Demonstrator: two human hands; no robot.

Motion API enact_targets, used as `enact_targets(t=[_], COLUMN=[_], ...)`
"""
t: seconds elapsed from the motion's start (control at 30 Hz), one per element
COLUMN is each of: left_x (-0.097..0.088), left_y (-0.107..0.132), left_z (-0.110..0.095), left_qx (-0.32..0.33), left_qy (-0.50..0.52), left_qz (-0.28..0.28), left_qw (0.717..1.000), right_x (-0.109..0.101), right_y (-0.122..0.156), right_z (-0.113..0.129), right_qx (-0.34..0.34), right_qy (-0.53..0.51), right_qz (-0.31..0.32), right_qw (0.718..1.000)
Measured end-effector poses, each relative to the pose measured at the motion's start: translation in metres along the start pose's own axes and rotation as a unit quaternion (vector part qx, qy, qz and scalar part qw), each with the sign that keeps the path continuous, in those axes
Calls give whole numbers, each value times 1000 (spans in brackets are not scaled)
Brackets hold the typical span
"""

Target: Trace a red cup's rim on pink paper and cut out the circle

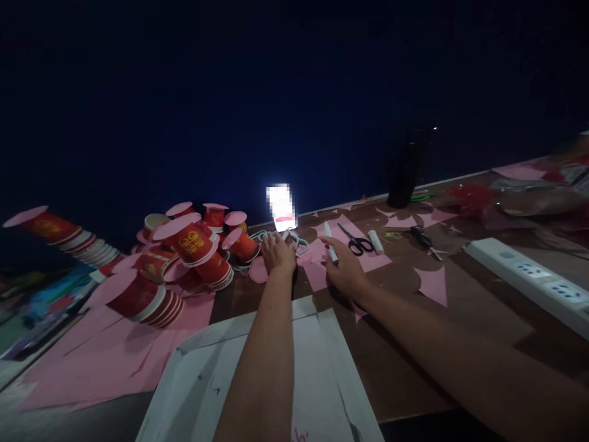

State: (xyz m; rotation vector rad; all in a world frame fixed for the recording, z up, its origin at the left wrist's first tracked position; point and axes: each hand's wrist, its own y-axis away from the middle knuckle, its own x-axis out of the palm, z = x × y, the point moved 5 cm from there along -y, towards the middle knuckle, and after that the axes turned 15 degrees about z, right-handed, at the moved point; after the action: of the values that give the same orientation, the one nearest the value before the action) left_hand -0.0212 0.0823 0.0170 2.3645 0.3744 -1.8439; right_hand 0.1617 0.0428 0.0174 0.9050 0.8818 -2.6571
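Pink paper [315, 270] edge (narrow gap) between hands [278, 255] [344, 270]

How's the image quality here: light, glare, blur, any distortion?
Head view: dim, upper half nearly black, the dark bottle almost lost in it; head view: the glowing panel is blown out and blocky; head view: red plastic toward the right is smeared; head view: left hand and right hand are dim but readable, forearms seemingly stretched by the wide lens.
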Motion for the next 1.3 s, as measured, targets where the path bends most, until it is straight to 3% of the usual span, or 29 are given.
enact_targets(t=[0.17, 0.47, 0.77, 1.1, 1.3], left_x=[11, 1, -7, -5, -19], left_y=[-6, 24, 49, 54, 60], left_z=[4, -14, -26, -34, -30], left_qx=[-12, 22, 57, 132, 136], left_qy=[-46, -88, -88, -1, 3], left_qz=[17, 69, 41, 29, -33], left_qw=[999, 993, 994, 991, 990], right_x=[2, 8, 9, 6, 5], right_y=[0, -5, -4, -3, -3], right_z=[1, 0, 3, 3, 2], right_qx=[-23, -31, -26, -19, -20], right_qy=[-3, -22, -27, -23, -19], right_qz=[2, 18, 34, 37, 34], right_qw=[1000, 999, 999, 999, 999])
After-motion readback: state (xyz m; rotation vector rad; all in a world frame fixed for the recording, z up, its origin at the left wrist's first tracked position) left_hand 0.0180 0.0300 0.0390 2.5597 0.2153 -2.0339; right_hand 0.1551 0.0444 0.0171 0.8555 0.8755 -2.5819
